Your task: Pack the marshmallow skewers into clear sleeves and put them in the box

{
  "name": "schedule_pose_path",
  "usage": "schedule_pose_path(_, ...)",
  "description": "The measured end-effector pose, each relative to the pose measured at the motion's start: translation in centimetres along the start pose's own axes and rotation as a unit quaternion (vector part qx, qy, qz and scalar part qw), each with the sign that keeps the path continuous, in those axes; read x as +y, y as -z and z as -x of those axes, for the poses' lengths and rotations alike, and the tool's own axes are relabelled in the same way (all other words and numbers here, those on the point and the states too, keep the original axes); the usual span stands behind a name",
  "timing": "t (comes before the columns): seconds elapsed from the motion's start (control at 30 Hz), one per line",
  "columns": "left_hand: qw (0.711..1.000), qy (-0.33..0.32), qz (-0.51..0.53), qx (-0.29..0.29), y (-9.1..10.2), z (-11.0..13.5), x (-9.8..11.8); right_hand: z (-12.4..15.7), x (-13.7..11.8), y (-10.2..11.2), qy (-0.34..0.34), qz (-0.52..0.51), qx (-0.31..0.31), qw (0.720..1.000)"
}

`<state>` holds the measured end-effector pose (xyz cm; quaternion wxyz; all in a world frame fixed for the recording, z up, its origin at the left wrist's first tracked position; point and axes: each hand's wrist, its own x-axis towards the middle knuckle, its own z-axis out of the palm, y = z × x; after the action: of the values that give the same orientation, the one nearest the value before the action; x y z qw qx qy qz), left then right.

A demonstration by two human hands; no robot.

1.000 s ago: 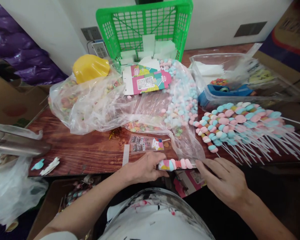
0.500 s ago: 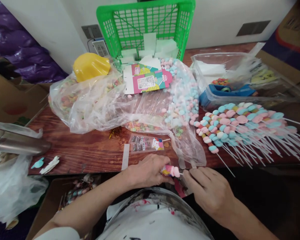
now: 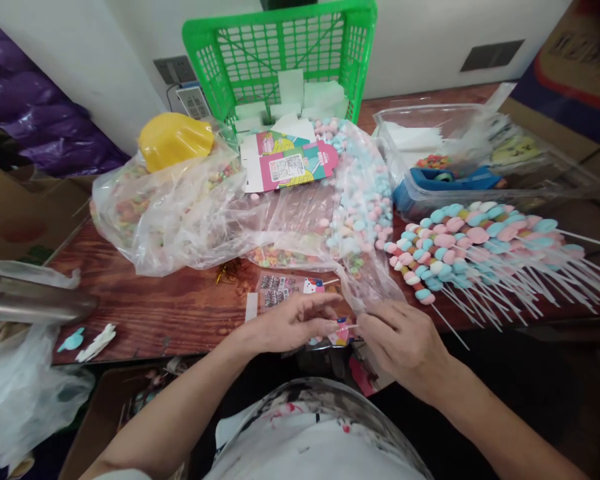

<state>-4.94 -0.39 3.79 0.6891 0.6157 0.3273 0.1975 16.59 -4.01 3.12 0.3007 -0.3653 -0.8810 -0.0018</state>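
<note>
A printed candy wrapper [image 3: 339, 335] with a white stick [image 3: 352, 327] at its end sits between the hands, near the front edge of the worktop [image 3: 180, 327]. The right hand [image 3: 403, 343] pinches the stick's end; the left hand [image 3: 293, 325] has its thumb at the wrapper and index finger raised, its grip unclear. This piece looks partly packed; many marshmallow skewers [image 3: 480, 240] lie unwrapped. A clear bag [image 3: 300, 213] contains pink-and-blue marshmallows [image 3: 363, 200]; a plastic tub [image 3: 455, 194] holds a blue tape dispenser [image 3: 427, 180].
</note>
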Motion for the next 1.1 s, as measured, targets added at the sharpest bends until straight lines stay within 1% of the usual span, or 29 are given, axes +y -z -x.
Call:
schedule_pose_path(0.1, 0.995, 0.072, 0.058, 0.040, -0.2, -0.2, -0.5, -0.8, -0.2, 0.6, -0.015, -0.115, -0.043, 0.992)
schedule_pose_path(0.17, 0.990, 0.091, 0.073, 0.073, -1.0, -0.3, -1.0, -1.3, -0.9, 0.6, -0.036, -0.173, -0.073, 0.982)
schedule_pose_path(0.23, 0.988, 0.058, 0.087, 0.110, -1.9, -0.4, -1.5, -1.7, -1.4, 0.3, -0.053, -0.205, -0.083, 0.974)
schedule_pose_path(0.3, 0.982, -0.006, 0.104, 0.159, -2.6, -0.4, -1.7, -1.8, -1.6, -0.2, -0.067, -0.216, -0.068, 0.972)
schedule_pose_path(0.37, 0.966, -0.052, 0.120, 0.222, -2.8, -0.4, -1.8, -1.7, -1.5, -0.6, -0.094, -0.220, -0.023, 0.971)
schedule_pose_path(0.4, 0.957, -0.067, 0.124, 0.254, -2.8, -0.3, -1.8, -1.5, -1.4, -0.8, -0.126, -0.226, 0.016, 0.966)
schedule_pose_path(0.43, 0.947, -0.081, 0.123, 0.286, -2.7, -0.3, -1.7, -1.3, -1.4, -1.0, -0.168, -0.239, 0.064, 0.954)
schedule_pose_path(0.5, 0.925, -0.122, 0.108, 0.342, -2.6, -0.3, -1.7, -1.0, -1.6, -1.5, -0.263, -0.287, 0.148, 0.909)
schedule_pose_path(0.53, 0.916, -0.146, 0.094, 0.362, -2.7, -0.3, -1.7, -0.9, -1.9, -1.9, -0.298, -0.315, 0.167, 0.886)
schedule_pose_path(0.57, 0.911, -0.169, 0.074, 0.369, -2.9, -0.4, -1.7, -0.8, -2.3, -2.4, -0.318, -0.341, 0.172, 0.868)
schedule_pose_path(0.63, 0.909, -0.211, 0.040, 0.358, -3.3, -0.5, -1.7, -0.8, -3.1, -3.4, -0.317, -0.368, 0.161, 0.859)
schedule_pose_path(0.7, 0.911, -0.233, 0.034, 0.339, -3.7, -0.5, -1.7, -0.9, -3.6, -4.1, -0.308, -0.370, 0.196, 0.854)
schedule_pose_path(0.77, 0.915, -0.227, 0.051, 0.329, -3.9, -0.3, -1.6, -1.2, -3.6, -4.3, -0.291, -0.352, 0.250, 0.854)
schedule_pose_path(0.83, 0.927, -0.207, 0.061, 0.306, -3.9, -0.1, -1.6, -1.4, -3.3, -4.1, -0.260, -0.325, 0.273, 0.867)
schedule_pose_path(0.93, 0.944, -0.199, 0.036, 0.263, -4.0, 0.2, -1.8, -1.6, -3.0, -4.0, -0.214, -0.284, 0.278, 0.892)
schedule_pose_path(1.0, 0.943, -0.202, 0.009, 0.263, -4.4, 0.3, -1.9, -1.7, -3.1, -4.4, -0.192, -0.257, 0.301, 0.898)
schedule_pose_path(1.1, 0.942, -0.204, -0.027, 0.266, -5.4, 0.6, -2.2, -1.4, -3.7, -5.1, -0.184, -0.208, 0.334, 0.901)
